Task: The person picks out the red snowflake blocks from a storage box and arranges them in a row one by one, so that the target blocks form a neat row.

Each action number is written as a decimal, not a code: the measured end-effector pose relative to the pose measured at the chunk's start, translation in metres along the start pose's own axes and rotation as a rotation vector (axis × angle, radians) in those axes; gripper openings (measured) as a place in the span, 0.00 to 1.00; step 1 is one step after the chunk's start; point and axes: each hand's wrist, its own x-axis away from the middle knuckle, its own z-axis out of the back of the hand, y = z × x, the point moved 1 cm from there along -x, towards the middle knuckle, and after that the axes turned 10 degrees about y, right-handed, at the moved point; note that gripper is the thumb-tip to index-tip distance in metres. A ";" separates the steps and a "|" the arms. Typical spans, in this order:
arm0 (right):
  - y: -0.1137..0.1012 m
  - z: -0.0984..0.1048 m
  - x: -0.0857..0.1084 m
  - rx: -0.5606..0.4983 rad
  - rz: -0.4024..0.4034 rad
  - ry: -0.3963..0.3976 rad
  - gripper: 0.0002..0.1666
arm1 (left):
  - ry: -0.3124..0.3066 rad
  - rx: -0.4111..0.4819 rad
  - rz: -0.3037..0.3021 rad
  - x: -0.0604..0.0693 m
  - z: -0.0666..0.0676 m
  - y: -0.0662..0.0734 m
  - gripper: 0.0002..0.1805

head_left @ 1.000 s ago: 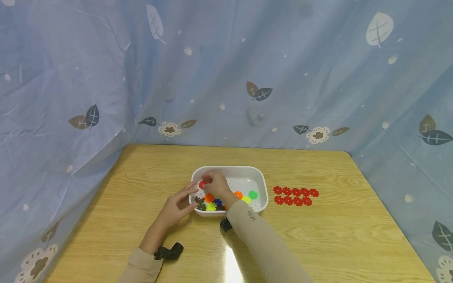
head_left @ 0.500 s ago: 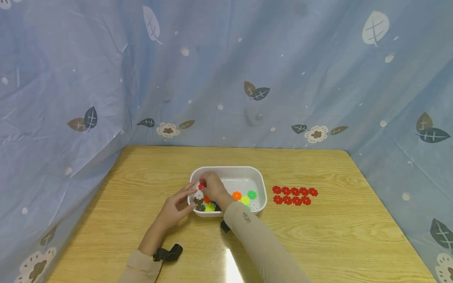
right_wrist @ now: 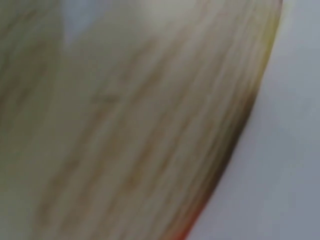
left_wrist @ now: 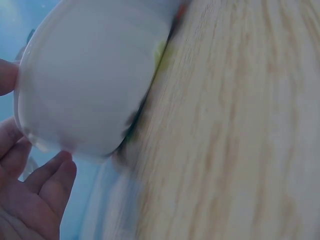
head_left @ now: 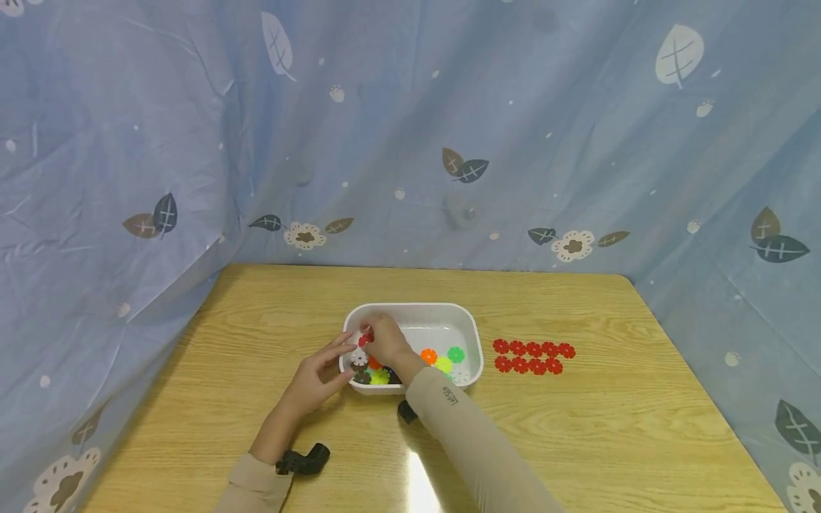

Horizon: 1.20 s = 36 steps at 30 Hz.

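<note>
A white plastic tub (head_left: 449, 312) stands mid-table with notched snowflake discs in several colours inside. My left hand (head_left: 312, 382) grips the tub's left end; the left wrist view has the fingers (left_wrist: 56, 182) against its outer wall and another finger or the thumb at the rim. Inside the tub's left part, my right hand (head_left: 387, 340) bends its thumb and finger about a red snowflake disc (head_left: 364, 340), seemingly pinching it. Near it lie a white disc (head_left: 360, 358) and a yellow-green disc (head_left: 380, 377). The right wrist view catches only blurred table and tub wall, no fingers.
Red snowflake discs (head_left: 534, 349) lie in two touching rows on the wooden table (head_left: 616, 427), right of the tub. Orange (head_left: 428, 355) and green (head_left: 456, 354) discs sit in the tub's right part. A patterned blue cloth (head_left: 385, 107) hangs behind and at both sides.
My right hand has shifted slightly left over the red disc, covering more of it. The left hand keeps its place at the tub. The head view has shifted a little.
</note>
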 end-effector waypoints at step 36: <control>0.006 0.030 0.008 -0.480 -0.183 0.097 0.13 | -0.010 -0.014 0.032 -0.005 0.004 0.037 0.21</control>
